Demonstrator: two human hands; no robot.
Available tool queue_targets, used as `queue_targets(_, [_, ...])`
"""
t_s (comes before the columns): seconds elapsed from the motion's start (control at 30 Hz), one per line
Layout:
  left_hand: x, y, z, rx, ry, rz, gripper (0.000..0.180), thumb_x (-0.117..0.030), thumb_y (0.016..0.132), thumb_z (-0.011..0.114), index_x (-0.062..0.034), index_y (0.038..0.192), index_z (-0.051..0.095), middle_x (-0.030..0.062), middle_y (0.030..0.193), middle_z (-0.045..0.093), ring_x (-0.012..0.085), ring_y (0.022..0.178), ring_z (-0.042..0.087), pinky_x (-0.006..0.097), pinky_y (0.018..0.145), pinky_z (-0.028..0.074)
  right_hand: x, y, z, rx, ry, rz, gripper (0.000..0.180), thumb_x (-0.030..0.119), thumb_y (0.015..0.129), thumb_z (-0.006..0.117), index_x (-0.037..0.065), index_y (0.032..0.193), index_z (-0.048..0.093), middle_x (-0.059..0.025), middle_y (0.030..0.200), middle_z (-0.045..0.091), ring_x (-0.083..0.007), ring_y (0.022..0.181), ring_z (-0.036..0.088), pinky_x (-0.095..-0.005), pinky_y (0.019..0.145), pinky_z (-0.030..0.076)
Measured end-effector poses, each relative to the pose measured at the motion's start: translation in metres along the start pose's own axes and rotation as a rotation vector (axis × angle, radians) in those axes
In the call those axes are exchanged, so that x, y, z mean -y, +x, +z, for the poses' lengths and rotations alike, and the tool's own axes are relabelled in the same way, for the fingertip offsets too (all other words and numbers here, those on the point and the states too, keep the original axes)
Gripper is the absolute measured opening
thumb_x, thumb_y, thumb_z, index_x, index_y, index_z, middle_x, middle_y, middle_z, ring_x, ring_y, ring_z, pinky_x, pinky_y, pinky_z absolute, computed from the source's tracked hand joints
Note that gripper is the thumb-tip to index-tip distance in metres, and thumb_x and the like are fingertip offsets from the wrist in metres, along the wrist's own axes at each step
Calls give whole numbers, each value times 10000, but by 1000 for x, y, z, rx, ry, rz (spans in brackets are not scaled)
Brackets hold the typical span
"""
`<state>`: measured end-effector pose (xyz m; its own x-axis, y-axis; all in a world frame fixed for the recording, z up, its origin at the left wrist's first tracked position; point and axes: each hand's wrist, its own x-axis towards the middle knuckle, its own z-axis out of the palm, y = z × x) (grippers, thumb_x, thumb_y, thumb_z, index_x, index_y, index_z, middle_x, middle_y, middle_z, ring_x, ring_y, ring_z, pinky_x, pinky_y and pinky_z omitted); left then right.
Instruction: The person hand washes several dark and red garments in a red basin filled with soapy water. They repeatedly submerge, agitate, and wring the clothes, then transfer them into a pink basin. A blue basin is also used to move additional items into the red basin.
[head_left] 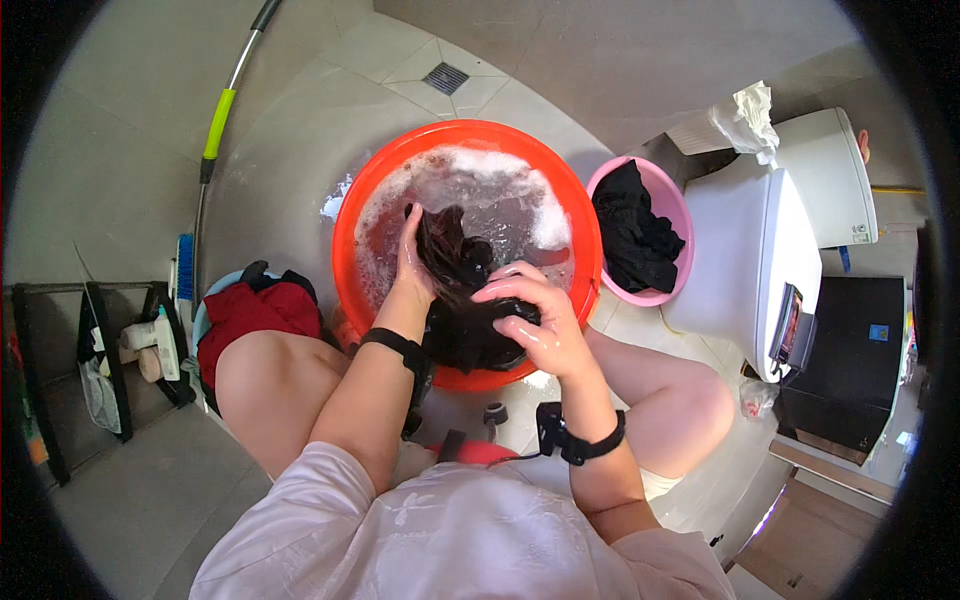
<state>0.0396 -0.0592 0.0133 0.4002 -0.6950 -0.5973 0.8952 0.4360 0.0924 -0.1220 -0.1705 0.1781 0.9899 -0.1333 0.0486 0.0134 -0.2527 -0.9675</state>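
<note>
A dark, soaked garment [455, 258] is bunched over the near side of a red-orange basin [349, 215], which holds foamy water [500, 215]. My left hand [412, 262] is closed on the garment's left side, its fingertips partly hidden behind the fabric. From the right, my right hand [535, 315] has its fingers curled over the wet folds, with the thumb bent toward them. Suds and water shine on that hand. The garment's lower part hangs against the basin's near wall.
Right of the basin, a pink tub [683, 205] holds black clothing [635, 235], close to a white toilet [735, 235]. By my left knee is a pile of dark red and black clothes [262, 315]. A long-handled pole [217, 125] leans at the left; a floor drain [445, 78] lies beyond the basin.
</note>
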Motion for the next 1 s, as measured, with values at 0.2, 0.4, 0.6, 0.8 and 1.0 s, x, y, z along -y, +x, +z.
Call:
queue_targets(0.2, [13, -7, -4, 317, 657, 405, 472, -509, 934, 532, -98, 1138, 640, 128, 1110, 669, 301, 1033, 628, 456, 931, 508, -4, -4, 72, -493, -680, -8, 675, 277, 804, 761, 100, 1412, 527, -240, 1510, 371, -426, 1392, 356, -541, 1147, 274])
queue_targets(0.4, [18, -19, 0, 273, -27, 12, 440, -456, 985, 448, -96, 1173, 615, 131, 1113, 669, 293, 1051, 628, 440, 915, 515, -25, 44, 84, -458, -741, 77, 688, 531, 687, 825, 168, 1246, 654, -173, 1383, 507, -427, 1146, 542, -519, 972, 472])
queue_targets(0.6, [25, -23, 18, -147, 159, 117, 391, -385, 1000, 465, -71, 1190, 599, 132, 1068, 668, 266, 975, 660, 410, 814, 547, -55, 82, 57, -429, -676, 339, 422, 481, 844, 662, 138, 1079, 738, -175, 1051, 697, -391, 932, 679, -453, 839, 551])
queue_targets(0.8, [33, -35, 41, -305, 505, 223, 415, -307, 914, 634, -29, 1219, 589, 96, 1087, 663, 260, 948, 667, 432, 805, 546, -159, 118, 0, -97, 224, 892, 659, 502, 789, 768, -48, 1145, 693, -161, 1118, 710, -235, 984, 668, -367, 860, 509])
queue_targets(1.0, [1, -28, 22, -478, 719, 445, 721, -418, 860, 707, -130, 1439, 390, 111, 1309, 533, 222, 1017, 534, 341, 839, 445, -234, 101, -57, -628, -421, 789, 583, 531, 906, 586, 34, 1193, 684, -254, 1166, 668, -394, 1143, 614, -434, 974, 478])
